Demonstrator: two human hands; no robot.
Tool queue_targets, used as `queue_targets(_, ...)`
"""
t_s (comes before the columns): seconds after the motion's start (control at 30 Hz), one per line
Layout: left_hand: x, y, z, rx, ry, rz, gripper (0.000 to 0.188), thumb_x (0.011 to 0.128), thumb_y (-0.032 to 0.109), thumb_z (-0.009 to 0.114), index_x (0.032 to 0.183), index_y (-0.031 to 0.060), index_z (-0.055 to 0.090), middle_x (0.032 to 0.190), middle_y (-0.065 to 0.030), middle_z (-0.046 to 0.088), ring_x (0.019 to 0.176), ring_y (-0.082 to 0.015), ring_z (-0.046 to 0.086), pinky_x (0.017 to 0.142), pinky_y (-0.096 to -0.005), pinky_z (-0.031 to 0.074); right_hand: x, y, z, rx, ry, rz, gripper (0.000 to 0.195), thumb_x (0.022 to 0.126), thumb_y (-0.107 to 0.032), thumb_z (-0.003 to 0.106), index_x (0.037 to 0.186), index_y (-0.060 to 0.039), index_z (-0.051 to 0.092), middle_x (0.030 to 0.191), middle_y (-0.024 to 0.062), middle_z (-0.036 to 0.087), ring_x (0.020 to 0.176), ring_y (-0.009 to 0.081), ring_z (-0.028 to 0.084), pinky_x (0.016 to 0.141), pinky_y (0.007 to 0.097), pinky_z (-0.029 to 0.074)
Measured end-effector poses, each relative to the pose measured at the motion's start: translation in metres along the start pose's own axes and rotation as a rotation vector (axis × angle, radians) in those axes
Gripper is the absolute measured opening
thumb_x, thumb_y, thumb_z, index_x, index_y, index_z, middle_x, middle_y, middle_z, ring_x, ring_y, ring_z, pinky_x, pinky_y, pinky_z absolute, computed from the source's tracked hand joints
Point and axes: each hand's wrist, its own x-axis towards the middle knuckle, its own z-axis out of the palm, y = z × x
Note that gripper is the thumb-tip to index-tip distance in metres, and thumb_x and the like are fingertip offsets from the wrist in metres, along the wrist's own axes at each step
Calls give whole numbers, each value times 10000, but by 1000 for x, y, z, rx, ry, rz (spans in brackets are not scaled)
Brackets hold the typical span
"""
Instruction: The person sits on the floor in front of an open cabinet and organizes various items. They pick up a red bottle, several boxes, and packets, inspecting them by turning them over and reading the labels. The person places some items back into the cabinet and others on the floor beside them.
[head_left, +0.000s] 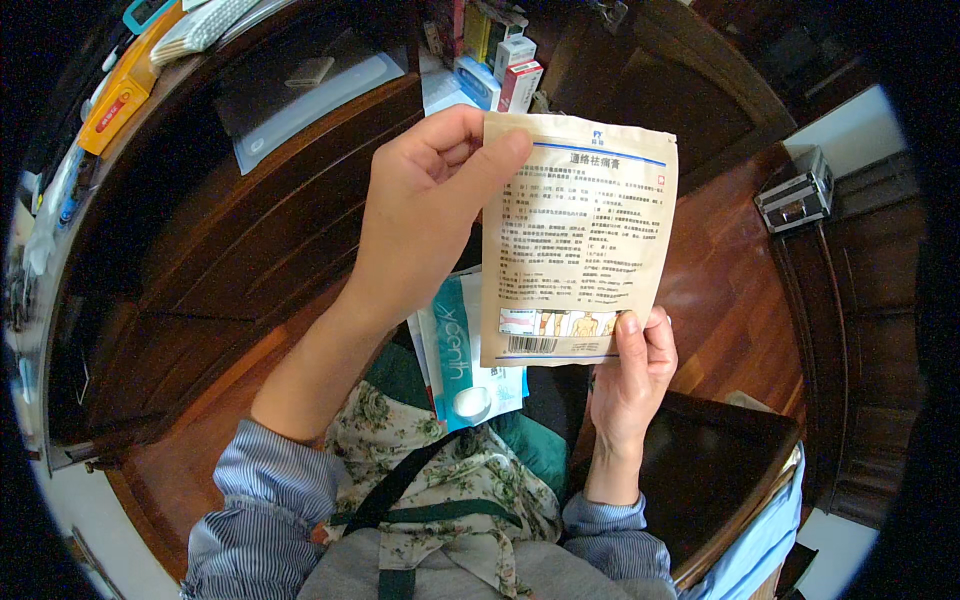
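A beige flat pouch (570, 247) of medicated plasters faces me upright, covered in print with small body drawings and a barcode near its bottom. My left hand (427, 202) pinches its upper left corner, thumb on the front. At the lower right corner my right hand (634, 375) grips it, also thumb in front. Below and partly behind the pouch, a teal and white packet (457, 360) with an oval pad picture rests on my lap, among other flat packets. The pouch hides part of that pile.
Medicine boxes (517, 82) stand at the top centre. A clear plastic folder (322, 112) lies in a dark wooden drawer on the left. An orange box (116, 116) is at the upper left. A silver-edged case (795, 191) sits at right, with a dark wooden surface (712, 465) at lower right.
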Motion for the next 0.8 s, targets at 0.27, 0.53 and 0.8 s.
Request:
queue_targets(0.27,4,-5,-1,-31,41,-14,131,847,163,548,869,34,544,766,-37,624,658,-50,572,561,-183,453,0,0,-3,42,-22,29,98,880,-98,496,844,-13,531,805,35,593,696,44,502,663,193,410)
queue_targets(0.53,5,-10,-2,-24,34,12,128,852,163,539,857,35,533,761,-53,625,651,-64,580,552,-197,465,1,-1,-2,66,-24,47,122,892,-110,478,844,-12,531,820,40,599,708,53,519,670,194,420)
queue_targets(0.8,4,-8,-1,-24,20,42,123,845,158,548,826,37,534,753,-52,622,647,-58,572,553,-191,460,0,0,-2,85,-14,58,123,892,-109,473,847,-9,530,832,49,605,714,56,529,675,197,426)
